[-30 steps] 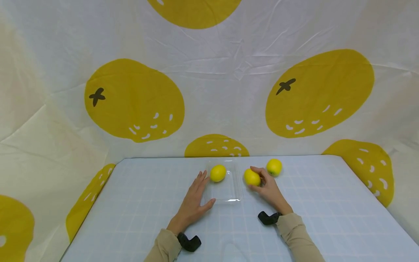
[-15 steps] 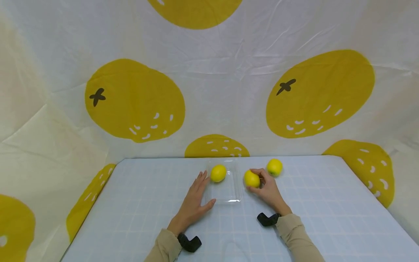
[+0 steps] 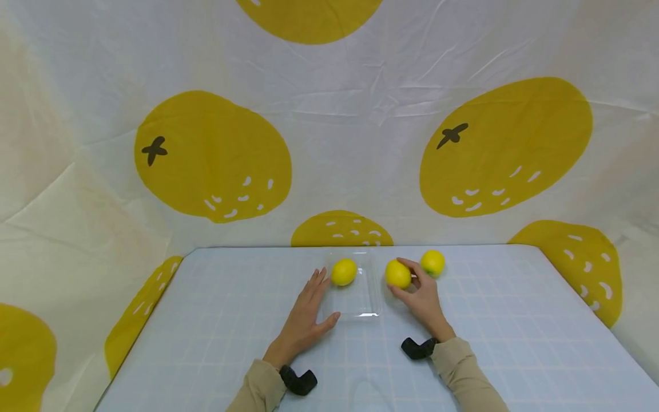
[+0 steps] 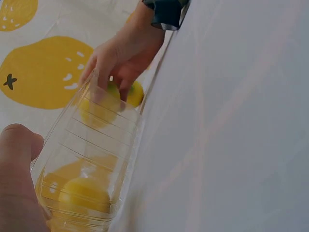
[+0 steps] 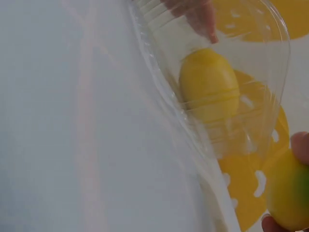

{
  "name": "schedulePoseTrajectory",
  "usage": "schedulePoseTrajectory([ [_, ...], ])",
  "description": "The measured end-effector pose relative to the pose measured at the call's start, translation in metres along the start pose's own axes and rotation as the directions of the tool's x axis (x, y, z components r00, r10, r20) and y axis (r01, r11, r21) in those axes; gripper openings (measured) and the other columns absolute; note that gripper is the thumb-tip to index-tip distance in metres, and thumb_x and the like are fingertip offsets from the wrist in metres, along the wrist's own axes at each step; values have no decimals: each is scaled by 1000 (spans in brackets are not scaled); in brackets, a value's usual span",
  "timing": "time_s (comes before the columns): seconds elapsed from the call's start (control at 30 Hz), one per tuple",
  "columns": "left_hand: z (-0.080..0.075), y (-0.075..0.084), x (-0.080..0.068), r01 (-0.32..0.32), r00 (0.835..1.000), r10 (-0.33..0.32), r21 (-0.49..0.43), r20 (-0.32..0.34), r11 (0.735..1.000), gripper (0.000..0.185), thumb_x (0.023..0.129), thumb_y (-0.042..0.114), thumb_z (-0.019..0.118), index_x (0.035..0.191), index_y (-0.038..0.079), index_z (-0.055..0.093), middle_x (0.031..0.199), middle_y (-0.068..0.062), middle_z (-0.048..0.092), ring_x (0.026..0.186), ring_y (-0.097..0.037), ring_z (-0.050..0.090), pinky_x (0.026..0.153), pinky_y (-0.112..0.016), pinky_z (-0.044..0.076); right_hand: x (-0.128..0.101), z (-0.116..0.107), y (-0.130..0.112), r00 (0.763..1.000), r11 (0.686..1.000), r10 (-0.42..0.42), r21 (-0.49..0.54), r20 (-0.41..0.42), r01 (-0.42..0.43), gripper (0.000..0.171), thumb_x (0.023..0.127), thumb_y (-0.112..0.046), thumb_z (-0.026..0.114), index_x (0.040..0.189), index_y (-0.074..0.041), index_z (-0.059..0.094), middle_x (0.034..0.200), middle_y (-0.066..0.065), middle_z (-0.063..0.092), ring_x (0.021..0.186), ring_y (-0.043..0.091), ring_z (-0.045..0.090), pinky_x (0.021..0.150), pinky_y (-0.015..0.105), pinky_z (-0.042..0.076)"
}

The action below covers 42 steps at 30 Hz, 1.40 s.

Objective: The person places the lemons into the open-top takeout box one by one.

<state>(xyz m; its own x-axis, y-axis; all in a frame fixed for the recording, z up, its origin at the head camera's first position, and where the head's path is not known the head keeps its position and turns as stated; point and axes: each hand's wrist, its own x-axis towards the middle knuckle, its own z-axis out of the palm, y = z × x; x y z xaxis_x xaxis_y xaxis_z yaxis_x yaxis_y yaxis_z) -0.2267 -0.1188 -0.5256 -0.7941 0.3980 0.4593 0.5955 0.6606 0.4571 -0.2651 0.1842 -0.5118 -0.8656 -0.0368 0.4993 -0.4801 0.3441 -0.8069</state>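
A clear plastic tray (image 3: 360,303) lies on the pale blue checked table (image 3: 216,320) with one lemon (image 3: 344,272) in its far end. My left hand (image 3: 308,306) lies flat beside the tray's left edge, fingers straight, thumb at the near corner. My right hand (image 3: 421,296) grips a second lemon (image 3: 398,273) just right of the tray. A third lemon (image 3: 432,262) sits on the table behind that hand. The left wrist view shows the tray (image 4: 91,154) and my right hand (image 4: 125,53). The right wrist view shows the tray's lemon (image 5: 208,82) and the held lemon (image 5: 287,191).
A white cloth printed with big yellow fruit (image 3: 211,157) hangs behind and beside the table. The table's far edge (image 3: 257,248) runs just past the tray. Black wrist mounts (image 3: 297,380) sit on both sleeves.
My right hand has closed round the second lemon and moved it slightly up and away from me. The left hand and tray have stayed still.
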Motion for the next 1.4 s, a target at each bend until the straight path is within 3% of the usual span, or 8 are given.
schedulePoseTrajectory([
  [0.2, -1, 0, 0, -4, 1000, 4, -1, -4, 1000, 75, 92, 40, 61, 154, 7, 33, 165, -7, 18, 152, -25, 12, 118, -55, 21, 0, 5, -38, 993, 994, -61, 86, -99, 69, 60, 78, 4, 80, 132, 7, 55, 130, 21, 58, 106, 18, 55, 95, 18, 48],
  [0.3, -1, 0, 1, -14, 1000, 14, 1, -15, 1000, 75, 92, 40, 61, 153, 6, 33, 164, -9, 20, 151, -27, 14, 117, -56, 22, 0, 12, -43, 987, 986, -95, 126, -132, 112, 60, 77, 8, 79, 132, 8, 54, 130, 24, 58, 108, 17, 57, 96, 19, 48],
  [0.53, -1, 1, 1, -22, 1000, 22, 11, -16, 1000, 75, 93, 44, 59, 153, 6, 33, 164, -10, 20, 151, -29, 16, 116, -58, 24, -1, 29, -54, 983, 975, -149, 147, -112, 165, 61, 76, 12, 78, 131, 11, 53, 130, 27, 57, 107, 21, 58, 96, 21, 49],
  [0.73, 0, -1, 2, -42, 998, 43, 18, -45, 999, 75, 94, 45, 58, 152, 4, 35, 163, -12, 23, 150, -31, 18, 113, -61, 26, 1, 46, -38, 970, 969, -227, 80, -86, 234, 67, 71, 12, 81, 132, 10, 54, 130, 25, 59, 113, 30, 57, 100, 18, 45],
  [0.93, 1, -1, 2, -47, 998, 49, 29, -46, 998, 75, 95, 47, 55, 152, 4, 34, 163, -13, 23, 150, -31, 18, 113, -61, 27, 3, 56, -30, 960, 959, -280, -49, -30, 278, 69, 70, -1, 88, 133, -1, 58, 131, 14, 62, 119, 28, 57, 106, 19, 39],
  [1.1, 0, -2, 2, -59, 997, 59, 5, -50, 998, 76, 94, 48, 56, 151, 2, 36, 163, -13, 23, 150, -30, 18, 114, -60, 26, 5, 56, -33, 959, 953, -282, -111, 15, 281, 65, 72, -9, 88, 131, -3, 60, 131, 10, 62, 121, 29, 57, 108, 32, 41],
  [1.27, 1, -2, 2, -58, 997, 58, 11, -48, 998, 76, 94, 48, 57, 151, 3, 36, 163, -12, 23, 150, -29, 18, 114, -60, 26, 7, 54, -38, 963, 946, -261, -184, 60, 268, 57, 72, -10, 88, 123, -1, 64, 124, 12, 66, 111, 30, 60, 98, 50, 46],
  [1.4, 1, -3, 2, -47, 998, 48, 23, -35, 999, 76, 93, 46, 58, 152, 4, 35, 163, -11, 22, 151, -28, 16, 115, -59, 25, 8, 55, -43, 972, 947, -221, -221, 86, 235, 56, 68, -9, 89, 118, -2, 65, 118, 12, 66, 108, 31, 59, 94, 54, 42],
])
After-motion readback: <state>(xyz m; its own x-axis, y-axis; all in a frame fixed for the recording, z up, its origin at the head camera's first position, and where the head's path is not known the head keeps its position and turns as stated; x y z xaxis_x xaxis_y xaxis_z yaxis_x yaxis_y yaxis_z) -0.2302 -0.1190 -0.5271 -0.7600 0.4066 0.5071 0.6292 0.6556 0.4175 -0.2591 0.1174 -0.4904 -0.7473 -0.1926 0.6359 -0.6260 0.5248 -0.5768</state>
